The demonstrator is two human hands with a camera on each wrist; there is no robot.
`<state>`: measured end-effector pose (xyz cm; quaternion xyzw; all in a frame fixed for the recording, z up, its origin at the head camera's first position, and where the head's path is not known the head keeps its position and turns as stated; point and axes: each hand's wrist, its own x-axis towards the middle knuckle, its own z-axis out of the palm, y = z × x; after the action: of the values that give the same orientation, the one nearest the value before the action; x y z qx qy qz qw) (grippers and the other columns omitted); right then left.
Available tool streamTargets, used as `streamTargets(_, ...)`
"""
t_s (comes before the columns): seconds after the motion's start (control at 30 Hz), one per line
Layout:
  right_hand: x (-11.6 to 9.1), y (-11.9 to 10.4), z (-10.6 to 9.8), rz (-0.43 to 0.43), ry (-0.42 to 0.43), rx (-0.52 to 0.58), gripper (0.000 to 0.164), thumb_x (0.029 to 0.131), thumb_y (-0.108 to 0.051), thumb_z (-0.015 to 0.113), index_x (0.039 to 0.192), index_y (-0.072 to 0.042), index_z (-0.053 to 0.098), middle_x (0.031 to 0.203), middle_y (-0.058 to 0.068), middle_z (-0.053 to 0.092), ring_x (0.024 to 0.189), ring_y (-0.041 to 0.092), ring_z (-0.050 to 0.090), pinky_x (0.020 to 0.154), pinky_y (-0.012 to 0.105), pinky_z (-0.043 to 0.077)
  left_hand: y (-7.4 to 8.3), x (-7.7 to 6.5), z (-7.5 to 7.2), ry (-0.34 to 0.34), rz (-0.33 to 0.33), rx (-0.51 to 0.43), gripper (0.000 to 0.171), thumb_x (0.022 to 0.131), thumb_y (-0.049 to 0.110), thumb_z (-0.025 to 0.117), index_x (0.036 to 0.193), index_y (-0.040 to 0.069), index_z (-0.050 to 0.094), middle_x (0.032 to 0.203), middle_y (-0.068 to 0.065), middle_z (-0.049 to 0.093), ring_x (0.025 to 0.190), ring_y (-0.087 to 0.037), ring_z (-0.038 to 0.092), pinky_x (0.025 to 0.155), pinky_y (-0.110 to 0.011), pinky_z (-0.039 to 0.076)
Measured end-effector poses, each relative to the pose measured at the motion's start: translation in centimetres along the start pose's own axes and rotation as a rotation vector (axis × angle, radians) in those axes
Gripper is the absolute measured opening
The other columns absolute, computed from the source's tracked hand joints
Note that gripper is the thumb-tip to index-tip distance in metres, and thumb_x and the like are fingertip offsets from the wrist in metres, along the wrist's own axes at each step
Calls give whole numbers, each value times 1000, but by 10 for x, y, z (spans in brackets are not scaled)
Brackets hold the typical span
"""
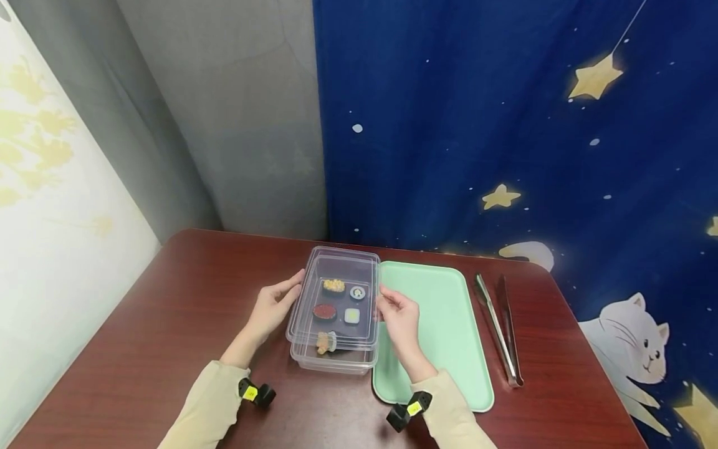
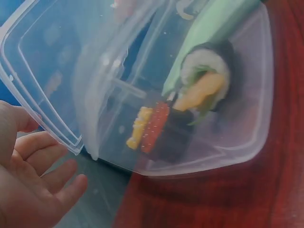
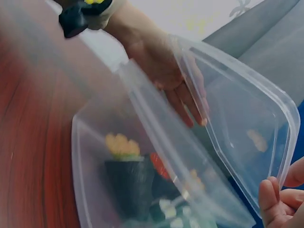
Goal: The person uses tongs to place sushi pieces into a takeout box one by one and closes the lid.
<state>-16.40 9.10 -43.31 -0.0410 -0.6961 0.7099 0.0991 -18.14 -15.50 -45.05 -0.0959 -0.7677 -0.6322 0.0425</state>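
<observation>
A: Centre of the dark red wooden table (image 1: 168, 324): clear rectangular plastic box (image 1: 335, 358) with toy sushi pieces (image 1: 334, 286) inside. Clear plastic lid (image 1: 336, 299) lifted just above it, tilted, not seated on the rim.

B: Left hand (image 1: 273, 307) at the lid's nine o'clock edge, fingers fairly straight against the rim. Thumb side hard to read from the head view. In the left wrist view, fingers (image 2: 45, 161) loose and spread just under the lid edge (image 2: 57, 128), not wrapped round it.

A: Right hand (image 1: 399, 318) at the three o'clock edge, fingertips curled and pinching the lid rim. Right wrist view: fingertips (image 3: 273, 199) at the lid's near corner (image 3: 247, 137), other hand (image 3: 166, 66) visible through the plastic.

B: Around it: mint-green rectangular plastic tray (image 1: 449, 312) at three o'clock of the box, touching or just beside it, partly under the right forearm. Metal tongs (image 1: 496, 327) further out at three o'clock, lying lengthwise, apart from the tray.

A: In the way: only the lid itself over the sushi. Black wrist cameras with yellow tags (image 1: 257, 393) at six o'clock, near the cream sleeves (image 1: 202, 411). Blue starry curtain with a white cat (image 1: 505, 137) at twelve o'clock, behind the table.
</observation>
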Motion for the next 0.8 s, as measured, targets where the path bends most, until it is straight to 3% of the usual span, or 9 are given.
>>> streamTargets(0.17,2,8,-5,-69,-22,-121,26,83,5,59,107,14,64,72,26,64,46,5,48,44,18,42,-6,-3,3,4,-25,49,38,95,13,56,131,1,53,134,-8,51,127,-23,41,95,-12,35)
streamTargets(0.37,3,14,-8,-184,-23,-342,22,80,4,63,101,7,70,64,10,64,47,2,47,44,19,41,-13,-6,4,-11,-30,99,38,94,10,57,131,2,53,134,-7,51,126,-21,42,96,-17,37)
streamTargets(0.6,0,19,-12,-342,-99,-566,25,79,2,67,102,8,69,52,-1,52,41,-3,34,40,20,35,-20,-8,4,-18,8,156,40,92,8,59,131,3,53,134,-7,51,126,-21,43,101,-36,36)
streamTargets(0.8,0,20,-17,-364,-144,-586,26,80,-2,69,104,7,69,51,-2,51,40,-5,32,38,19,31,-21,-8,5,-18,41,152,39,91,4,60,128,-3,54,130,-15,54,117,-28,52,88,-20,45)
